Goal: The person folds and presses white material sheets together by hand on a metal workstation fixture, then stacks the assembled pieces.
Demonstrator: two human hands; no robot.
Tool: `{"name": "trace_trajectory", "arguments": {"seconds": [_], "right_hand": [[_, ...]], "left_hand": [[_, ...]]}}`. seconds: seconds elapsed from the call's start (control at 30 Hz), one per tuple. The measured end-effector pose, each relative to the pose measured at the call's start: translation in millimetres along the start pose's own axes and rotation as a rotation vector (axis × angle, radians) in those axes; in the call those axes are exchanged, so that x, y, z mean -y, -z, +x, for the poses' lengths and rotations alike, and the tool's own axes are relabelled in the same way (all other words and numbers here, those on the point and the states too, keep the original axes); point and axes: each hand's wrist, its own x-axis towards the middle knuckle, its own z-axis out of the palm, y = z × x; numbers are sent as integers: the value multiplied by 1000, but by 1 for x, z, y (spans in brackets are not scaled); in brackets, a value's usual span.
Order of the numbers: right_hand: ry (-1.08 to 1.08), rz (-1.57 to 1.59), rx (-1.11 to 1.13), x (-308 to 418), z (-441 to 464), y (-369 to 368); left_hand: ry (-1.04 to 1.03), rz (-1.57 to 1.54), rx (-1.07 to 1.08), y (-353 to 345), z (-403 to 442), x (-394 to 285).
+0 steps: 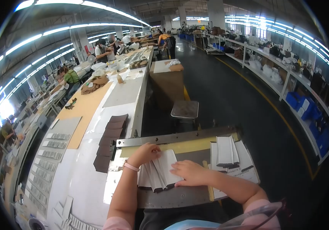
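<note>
White folded pieces with dark lower edges (158,174) lie fanned out on a grey board (187,197) in front of me. My left hand (146,154), with a pink band at the wrist, rests at their upper left, its fingers curled in at the top edge; what they hold, if anything, is too small to tell. My right hand (189,172) lies on the right side of the pieces with its fingers spread. Right of it, similar white pieces (225,151) are stacked over a printed sheet (244,176).
A metal bar (176,137) runs along the board's far edge. Left are overlapping brown pieces (112,140) and rows of small grey strips (44,172) on the long table. Beyond stand a stool (185,109) and a brown box (166,84). Several people are farther off.
</note>
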Motion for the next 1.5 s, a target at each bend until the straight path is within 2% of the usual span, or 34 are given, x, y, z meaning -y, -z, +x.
{"name": "trace_trajectory", "arguments": {"seconds": [0.13, 0.23, 0.33, 0.43, 0.5, 0.57, 0.67, 0.77, 0.8, 0.87, 0.9, 0.93, 1.03, 1.07, 1.1, 1.13, 1.23, 1.3, 1.4, 1.5], "right_hand": [[88, -166, -1, 17, -2, 7], [131, -246, -107, 28, -4, 2], [36, -78, -38, 23, -3, 7], [-77, 107, -248, 5, -1, 9], [-151, 238, -733, -4, -4, 30], [-376, 112, -952, -14, -13, 53], [-202, -182, -1000, -28, -14, 58], [-256, -318, -255, -28, -14, 43], [-271, -236, -65, -29, -13, 34], [-206, -120, -220, -31, -11, 27], [-174, -65, -295, -31, -10, 24], [-272, -78, -288, -33, -8, 23], [-352, -291, -383, -56, -2, -1], [-441, -176, -150, -61, -1, -5], [-444, -172, -140, -62, -1, -6], [-446, -168, -131, -61, -1, -7], [-471, -177, -86, -51, 0, -2], [-483, -193, -57, -48, 2, 2], [-502, -188, -253, -60, 2, -10], [-466, -188, -234, -62, 1, -13]], "left_hand": [[18, 6, 137, 11, -5, -1], [1, 5, 182, 15, -6, -1], [-6, -8, 186, 14, -7, -1], [-1, -18, 177, 13, -7, 0], [-5, -32, 172, 13, -7, 3], [-21, -63, 163, 11, -7, 8], [38, -3, 169, 14, -11, 0], [3, 312, 54, 13, -20, -27], [-73, 259, -1, 9, -17, -28], [-224, 147, -108, -4, -8, -28], [-232, 197, -127, -14, -4, -34], [-240, 244, -147, -27, 0, -41], [-254, 458, -122, -53, 6, -53], [-266, 502, -99, -57, 8, -51], [-280, 547, -75, -62, 10, -49], [-229, 440, -13, -65, 13, -46], [-238, 401, 66, -58, 9, -55], [-296, 421, -15, -65, 10, -52], [-320, 436, -80, -63, 10, -58], [-295, 423, -74, -63, 10, -53]]}}
